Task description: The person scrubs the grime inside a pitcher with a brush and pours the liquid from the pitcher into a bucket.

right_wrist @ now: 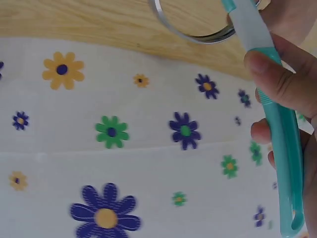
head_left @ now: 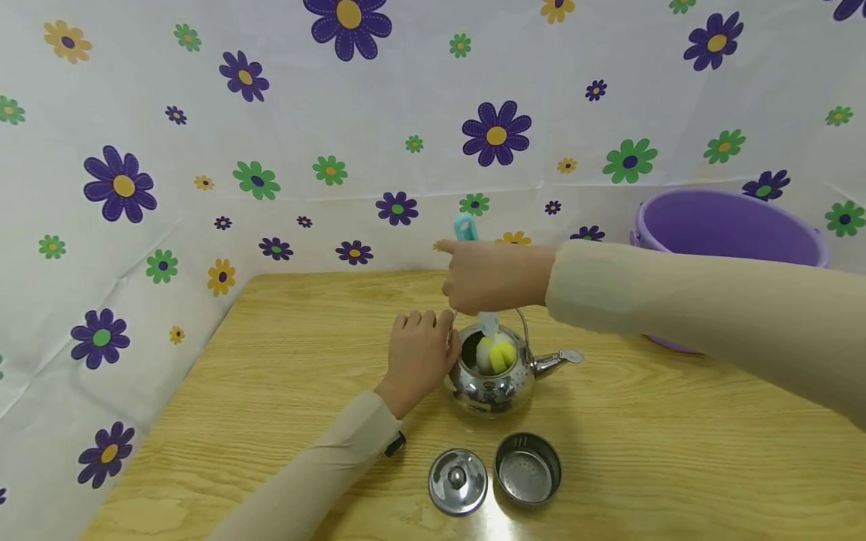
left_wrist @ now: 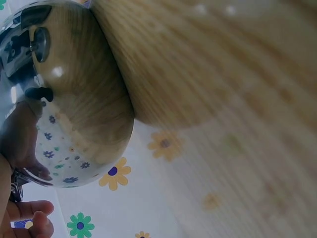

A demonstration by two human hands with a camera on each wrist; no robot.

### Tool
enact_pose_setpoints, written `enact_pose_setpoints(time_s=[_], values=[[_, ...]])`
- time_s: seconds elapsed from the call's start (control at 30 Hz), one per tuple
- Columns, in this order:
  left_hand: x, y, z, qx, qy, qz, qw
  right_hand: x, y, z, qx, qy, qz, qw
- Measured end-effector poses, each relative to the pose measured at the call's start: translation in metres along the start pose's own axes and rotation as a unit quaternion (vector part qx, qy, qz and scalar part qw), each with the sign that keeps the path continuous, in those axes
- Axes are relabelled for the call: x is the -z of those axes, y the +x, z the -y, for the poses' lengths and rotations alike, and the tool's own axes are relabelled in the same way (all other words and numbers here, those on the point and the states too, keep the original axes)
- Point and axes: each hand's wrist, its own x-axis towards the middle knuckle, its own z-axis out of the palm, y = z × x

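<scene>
A shiny steel kettle (head_left: 490, 394) stands on the table without its lid, its spout toward the right. My left hand (head_left: 421, 353) holds it at the left side, by the foot of the wire handle (head_left: 524, 327). In the left wrist view the kettle's mirrored body (left_wrist: 84, 99) fills the upper left, with curled fingers (left_wrist: 37, 218) below it. Above the opening, my right hand (head_left: 490, 274) grips a turquoise-handled sponge brush (right_wrist: 282, 144), thumb along the shaft. The brush's yellow and white sponge head (head_left: 499, 353) sits in the kettle mouth.
A round steel lid (head_left: 458, 482) with a knob lies in front of the kettle, beside a perforated steel strainer cup (head_left: 528, 469). At the back right stands a large purple bucket (head_left: 731, 222), partly behind the right sleeve. A flowered cloth (head_left: 392, 98) hangs behind the wooden table (head_left: 304, 338).
</scene>
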Motion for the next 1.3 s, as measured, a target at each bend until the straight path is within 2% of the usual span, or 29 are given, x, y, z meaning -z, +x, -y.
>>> enact_pose_setpoints(time_s=[0.1,0.2,0.37,0.53,0.7,0.77,0.83,1.0,1.13,1.3], values=[[0.001,0.000,-0.001,-0.002,0.013,0.006,0.9999,-0.014,-0.008,-0.009,-0.017,0.083,-0.024,0.996],[0.001,0.000,-0.001,0.001,0.018,0.017,0.9997,-0.028,-0.016,-0.014,-0.032,0.165,-0.037,0.985],[0.002,0.000,-0.001,0.005,0.014,0.024,0.9996,-0.042,-0.032,-0.012,-0.064,0.253,-0.023,0.965],[0.002,0.000,-0.001,0.004,0.014,0.024,0.9996,-0.054,-0.053,0.006,-0.122,0.329,-0.031,0.936],[0.001,0.000,-0.002,0.006,0.004,0.027,0.9996,-0.067,-0.070,0.033,-0.190,0.352,-0.047,0.915],[0.002,0.000,-0.001,0.007,-0.001,0.030,0.9995,-0.068,-0.075,0.044,-0.217,0.349,-0.057,0.910],[0.003,0.000,-0.002,0.009,-0.005,0.034,0.9994,-0.067,-0.079,0.056,-0.236,0.331,-0.072,0.911],[0.004,0.001,-0.001,0.008,-0.006,0.041,0.9991,-0.062,-0.085,0.084,-0.263,0.226,-0.120,0.930],[0.003,0.001,0.000,0.006,-0.005,0.039,0.9992,-0.057,-0.087,0.105,-0.280,0.149,-0.141,0.938],[0.001,0.001,-0.001,0.009,-0.008,0.028,0.9995,-0.051,-0.084,0.118,-0.262,0.028,-0.165,0.950]])
